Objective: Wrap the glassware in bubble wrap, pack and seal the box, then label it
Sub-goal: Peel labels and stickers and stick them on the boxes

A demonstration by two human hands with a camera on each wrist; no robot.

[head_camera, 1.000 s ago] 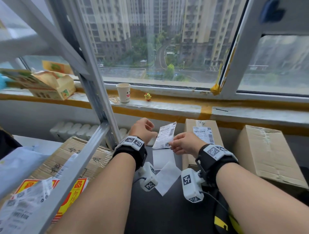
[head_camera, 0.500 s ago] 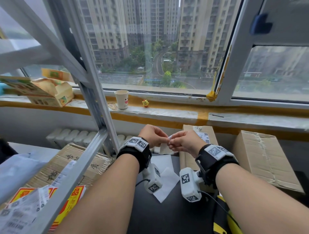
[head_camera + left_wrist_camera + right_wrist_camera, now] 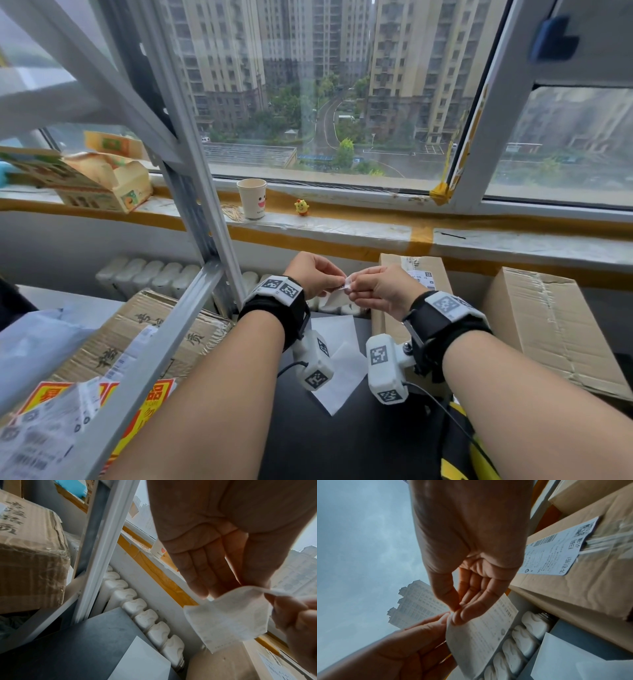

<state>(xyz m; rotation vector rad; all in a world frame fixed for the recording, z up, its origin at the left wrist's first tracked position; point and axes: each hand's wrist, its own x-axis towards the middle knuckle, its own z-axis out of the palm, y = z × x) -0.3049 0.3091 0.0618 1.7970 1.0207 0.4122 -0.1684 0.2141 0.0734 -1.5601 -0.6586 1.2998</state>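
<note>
A white shipping label [image 3: 333, 300] hangs between my hands, in front of the window sill. My left hand [image 3: 337, 283] pinches its top corner and my right hand [image 3: 354, 287] pinches the same corner from the other side. The left wrist view shows the label [image 3: 228, 618] curling down from that pinch, blank side towards the camera. The right wrist view shows its printed face [image 3: 481, 631] under my right thumb and forefinger [image 3: 453, 613]. Just behind my right hand stands a sealed cardboard box [image 3: 394, 329] with a label [image 3: 419, 275] stuck on top.
A larger taped box [image 3: 548, 329] stands to the right. White backing sheets [image 3: 339, 366] lie on the dark table [image 3: 308, 445]. A metal shelf post [image 3: 191, 219] and stacked boxes [image 3: 147, 329] crowd the left. A paper cup [image 3: 251, 198] and a small toy [image 3: 301, 207] stand on the sill.
The label was held up flat in my right hand. Both hands have come together at its top corner, and it now hangs down behind them.
</note>
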